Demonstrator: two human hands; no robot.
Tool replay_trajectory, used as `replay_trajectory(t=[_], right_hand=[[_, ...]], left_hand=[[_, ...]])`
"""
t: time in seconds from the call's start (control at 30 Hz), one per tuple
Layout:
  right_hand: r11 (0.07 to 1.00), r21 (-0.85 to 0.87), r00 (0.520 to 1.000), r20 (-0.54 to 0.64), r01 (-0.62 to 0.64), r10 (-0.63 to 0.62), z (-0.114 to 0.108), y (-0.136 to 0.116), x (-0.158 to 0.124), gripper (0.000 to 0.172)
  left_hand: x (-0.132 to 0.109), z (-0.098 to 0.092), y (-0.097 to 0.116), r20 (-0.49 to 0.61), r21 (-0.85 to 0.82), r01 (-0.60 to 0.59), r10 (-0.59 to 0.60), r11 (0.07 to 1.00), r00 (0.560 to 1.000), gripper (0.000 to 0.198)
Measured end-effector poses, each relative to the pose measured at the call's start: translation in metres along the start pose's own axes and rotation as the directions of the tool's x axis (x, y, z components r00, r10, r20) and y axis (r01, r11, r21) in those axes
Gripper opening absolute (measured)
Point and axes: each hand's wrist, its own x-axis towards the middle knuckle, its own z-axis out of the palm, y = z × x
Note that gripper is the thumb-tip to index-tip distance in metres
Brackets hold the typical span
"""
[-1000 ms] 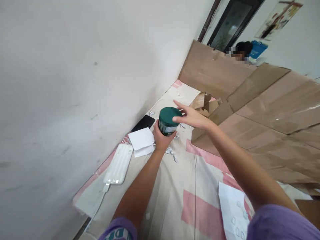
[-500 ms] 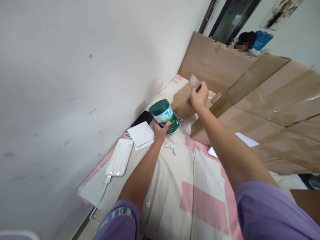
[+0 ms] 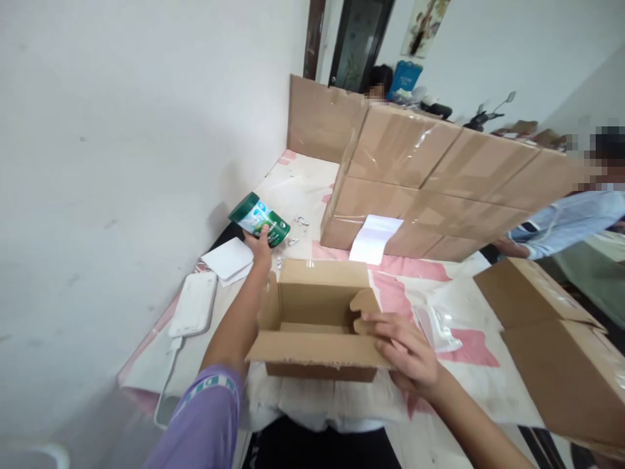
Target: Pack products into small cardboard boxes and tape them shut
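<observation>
My left hand (image 3: 258, 246) is closed around a green can (image 3: 258, 219) with a white and blue label, held tilted above the table near the wall. An open brown cardboard box (image 3: 312, 322) sits at the near table edge with its flaps spread. My right hand (image 3: 406, 352) grips the box's right front corner, fingers curled over the flap. The inside of the box looks empty.
A wall of taped cardboard cartons (image 3: 439, 182) stands behind, with a white label sheet (image 3: 375, 238) on it. White papers (image 3: 228, 259), a white power bank (image 3: 194, 304) with cable and a black phone lie by the wall. More boxes (image 3: 551, 345) sit right. A person in a light blue sleeve (image 3: 566, 225) is at right.
My right hand pulled the folded box from the carton stack to the near edge, where it now stands open. The can stayed in my left hand, tilted further. The view swung right.
</observation>
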Motion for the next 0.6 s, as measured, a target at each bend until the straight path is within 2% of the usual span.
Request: replay_trajectory(t=[0.07,0.17,0.27,0.37,0.43,0.53,0.57,0.6], right_hand=[[1.0,0.01,0.988,0.155,0.01,-0.012,-0.006,-0.006,-0.021,0.05],[0.997,0.001,0.913,0.403,-0.072,0.066,-0.014,-0.006,-0.026,0.062],[0.996,0.037,0.856,0.514,-0.084,0.053,-0.014,0.0,-0.021,0.072],[0.999,0.051,0.856,0.516,0.01,-0.035,-0.006,0.005,-0.016,0.073],[0.997,0.039,0.861,0.502,0.073,-0.082,0.0,0.005,-0.015,0.068],[0.995,0.007,0.908,0.409,0.097,-0.092,0.002,0.003,-0.02,0.061],[0.996,-0.006,0.934,0.346,0.094,-0.086,0.001,0.003,-0.024,0.059],[0.996,-0.019,0.958,0.275,0.086,-0.078,0.0,0.004,-0.029,0.057]], left_hand=[[0.0,0.005,0.009,-0.028,-0.002,-0.036,0.036,0.999,0.999,0.05],[0.0,0.016,0.034,-0.01,-0.017,-0.099,0.099,0.995,0.995,0.076],[-0.005,0.03,0.074,0.057,-0.057,-0.202,0.205,0.978,0.977,0.09],[-0.019,0.04,0.123,0.174,-0.14,-0.345,0.366,0.928,0.914,0.083],[-0.034,0.041,0.156,0.245,-0.178,-0.395,0.429,0.901,0.869,0.079],[-0.064,0.031,0.195,0.386,-0.172,-0.36,0.399,0.917,0.832,0.085],[-0.075,0.025,0.205,0.467,-0.147,-0.327,0.357,0.933,0.809,0.088],[-0.086,0.019,0.213,0.561,-0.102,-0.307,0.31,0.946,0.768,0.091]])
